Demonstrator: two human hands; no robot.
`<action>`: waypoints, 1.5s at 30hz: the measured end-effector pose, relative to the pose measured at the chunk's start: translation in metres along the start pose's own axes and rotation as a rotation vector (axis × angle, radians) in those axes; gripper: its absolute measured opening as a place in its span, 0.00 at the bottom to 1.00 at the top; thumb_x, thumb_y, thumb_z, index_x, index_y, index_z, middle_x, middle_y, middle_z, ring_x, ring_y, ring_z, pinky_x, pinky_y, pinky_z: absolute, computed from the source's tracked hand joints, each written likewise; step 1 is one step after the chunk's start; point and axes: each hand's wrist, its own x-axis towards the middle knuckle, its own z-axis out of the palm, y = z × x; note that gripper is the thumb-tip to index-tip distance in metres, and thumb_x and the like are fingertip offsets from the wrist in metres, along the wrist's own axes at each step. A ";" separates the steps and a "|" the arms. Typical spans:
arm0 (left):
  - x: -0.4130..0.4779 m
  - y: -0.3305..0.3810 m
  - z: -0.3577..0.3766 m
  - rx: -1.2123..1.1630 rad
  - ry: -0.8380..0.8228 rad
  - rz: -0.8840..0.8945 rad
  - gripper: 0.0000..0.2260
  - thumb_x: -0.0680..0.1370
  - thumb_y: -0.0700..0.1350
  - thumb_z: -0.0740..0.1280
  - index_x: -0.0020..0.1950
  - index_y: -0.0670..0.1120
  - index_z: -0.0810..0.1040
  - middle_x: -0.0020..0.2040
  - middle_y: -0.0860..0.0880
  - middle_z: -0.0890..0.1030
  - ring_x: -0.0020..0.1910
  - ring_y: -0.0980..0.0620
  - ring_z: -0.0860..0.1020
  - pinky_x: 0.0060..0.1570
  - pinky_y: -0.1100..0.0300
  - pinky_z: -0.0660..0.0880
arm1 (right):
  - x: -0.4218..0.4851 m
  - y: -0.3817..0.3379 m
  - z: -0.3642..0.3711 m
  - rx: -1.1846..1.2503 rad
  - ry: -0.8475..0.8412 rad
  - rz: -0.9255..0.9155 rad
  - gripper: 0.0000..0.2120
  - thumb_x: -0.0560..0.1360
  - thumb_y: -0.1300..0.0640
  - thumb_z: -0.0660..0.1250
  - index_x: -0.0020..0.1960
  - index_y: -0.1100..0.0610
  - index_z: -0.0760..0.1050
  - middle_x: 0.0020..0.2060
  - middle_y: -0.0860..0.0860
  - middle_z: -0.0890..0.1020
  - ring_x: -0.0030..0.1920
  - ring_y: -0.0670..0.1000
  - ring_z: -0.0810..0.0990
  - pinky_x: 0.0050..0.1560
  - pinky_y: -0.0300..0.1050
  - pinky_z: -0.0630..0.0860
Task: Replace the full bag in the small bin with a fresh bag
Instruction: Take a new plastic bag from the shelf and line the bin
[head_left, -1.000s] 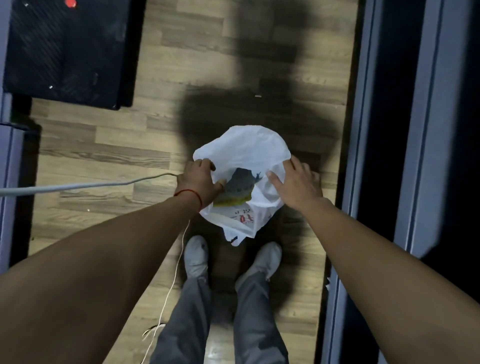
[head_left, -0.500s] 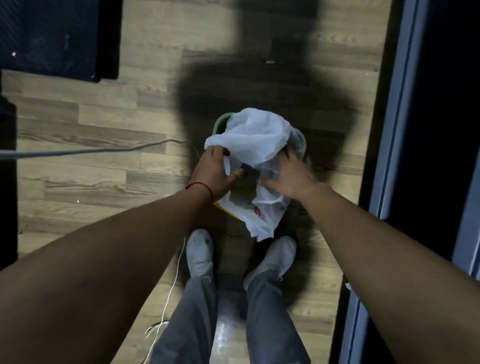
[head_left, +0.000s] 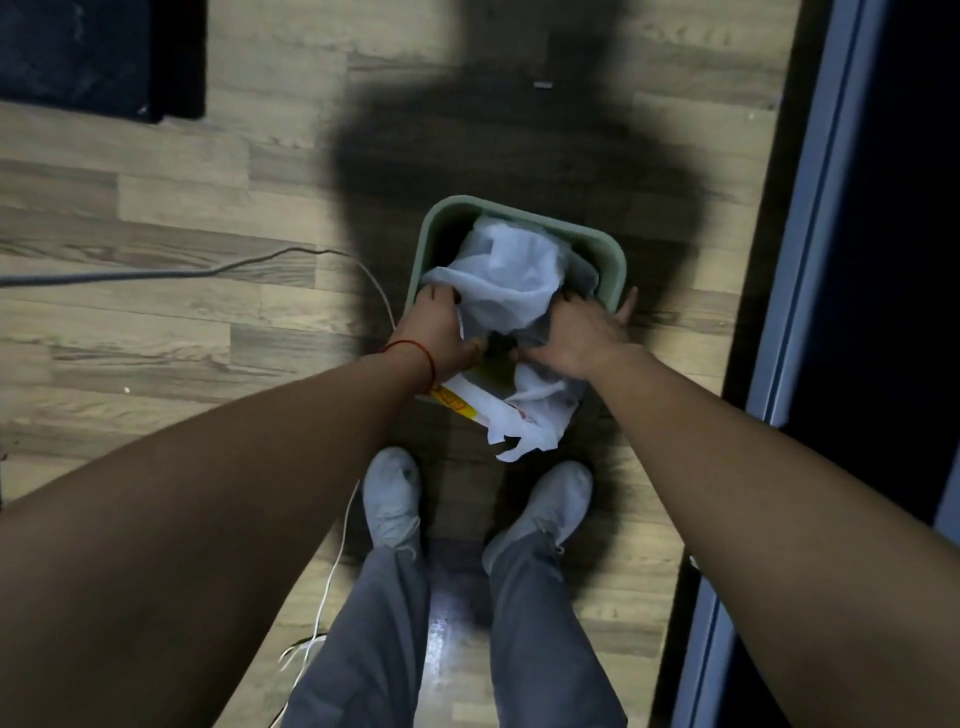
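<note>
A small pale green bin (head_left: 608, 252) stands on the wooden floor just ahead of my feet. A white plastic bag (head_left: 511, 280) with red and yellow print sits pushed down into its opening, and its loose end (head_left: 524, 421) hangs over the near rim. My left hand (head_left: 439, 335) grips the bag's edge at the bin's near left rim. My right hand (head_left: 576, 338) grips the bag at the near right, fingers spread against the rim. The bin's inside is mostly hidden by the bag.
A grey cable (head_left: 156, 273) and a thin white cord (head_left: 332, 571) run across the floor left of the bin. A black mat (head_left: 98, 52) lies at the far left. A dark doorway with a blue-grey frame (head_left: 810, 234) runs along the right. My shoes (head_left: 389, 499) stand just behind the bin.
Both hands have carried the bag down from above the bin into its opening. The green rim, covered a second ago, is now in view.
</note>
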 end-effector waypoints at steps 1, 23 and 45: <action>-0.005 0.001 -0.004 -0.011 0.021 0.000 0.32 0.72 0.50 0.73 0.71 0.43 0.64 0.68 0.42 0.69 0.66 0.42 0.71 0.64 0.49 0.71 | -0.003 0.002 -0.001 0.037 0.035 -0.005 0.36 0.69 0.36 0.67 0.73 0.47 0.61 0.68 0.52 0.72 0.72 0.57 0.65 0.68 0.75 0.36; -0.054 -0.019 -0.051 0.233 0.131 -0.033 0.43 0.70 0.51 0.75 0.76 0.50 0.51 0.74 0.44 0.54 0.57 0.34 0.75 0.53 0.42 0.76 | -0.075 0.065 -0.028 -0.265 0.104 -0.028 0.55 0.70 0.58 0.72 0.77 0.54 0.31 0.76 0.47 0.32 0.51 0.59 0.77 0.47 0.48 0.71; -0.072 0.007 -0.023 0.488 0.223 0.493 0.32 0.71 0.44 0.71 0.74 0.46 0.65 0.74 0.40 0.66 0.73 0.37 0.63 0.67 0.34 0.65 | -0.092 -0.004 -0.024 -0.178 0.334 -0.545 0.21 0.77 0.55 0.61 0.69 0.57 0.69 0.69 0.57 0.71 0.69 0.59 0.69 0.71 0.53 0.63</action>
